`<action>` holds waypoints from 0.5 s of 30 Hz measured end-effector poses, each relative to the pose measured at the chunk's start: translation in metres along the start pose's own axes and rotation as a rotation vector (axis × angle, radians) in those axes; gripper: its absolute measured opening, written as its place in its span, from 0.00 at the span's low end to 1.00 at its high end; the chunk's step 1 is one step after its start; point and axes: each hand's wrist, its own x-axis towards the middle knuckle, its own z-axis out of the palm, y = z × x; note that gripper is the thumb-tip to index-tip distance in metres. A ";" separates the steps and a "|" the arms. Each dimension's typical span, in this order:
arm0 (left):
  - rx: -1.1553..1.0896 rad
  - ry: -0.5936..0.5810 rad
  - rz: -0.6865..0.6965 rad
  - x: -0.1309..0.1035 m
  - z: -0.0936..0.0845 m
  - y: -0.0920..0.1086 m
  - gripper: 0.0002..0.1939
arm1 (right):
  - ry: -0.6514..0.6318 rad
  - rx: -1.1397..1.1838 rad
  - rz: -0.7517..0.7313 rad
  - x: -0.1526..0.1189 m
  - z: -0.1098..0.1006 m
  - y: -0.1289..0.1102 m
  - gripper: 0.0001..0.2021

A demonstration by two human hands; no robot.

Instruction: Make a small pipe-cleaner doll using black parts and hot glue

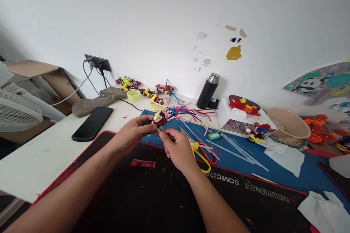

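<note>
A small red and pale yellow pipe-cleaner figure (159, 118) is upright above the near edge of the blue mat. My left hand (138, 131) is closed round its left side, fingers and thumb pinching its lower part. My right hand (176, 149) is also closed, its thumb and index fingertips pinched at the pale stem under the figure. Behind the hands lie pink, blue and red pipe cleaners (188, 113). Scissors with yellow handles (203, 162) rest just right of my right hand. A red lighter (143, 163) lies on the black mat (123, 196) below my hands.
A black phone (93, 123) and yellow tape roll (133, 95) are left. A black thermos (208, 91) stands by the wall, near a white box (226, 114). Clear glue sticks (240, 149) lie on the blue mat (287, 178); a bowl (290, 122) stands right.
</note>
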 end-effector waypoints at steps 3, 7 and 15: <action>-0.039 0.007 -0.009 -0.001 0.003 -0.001 0.18 | 0.005 0.014 0.010 0.000 0.000 0.000 0.16; -0.018 0.031 -0.006 -0.001 0.004 -0.003 0.18 | 0.031 0.043 -0.003 0.001 -0.001 0.000 0.17; -0.065 0.004 -0.019 -0.005 0.000 -0.009 0.16 | 0.010 0.019 -0.006 0.001 -0.001 0.004 0.18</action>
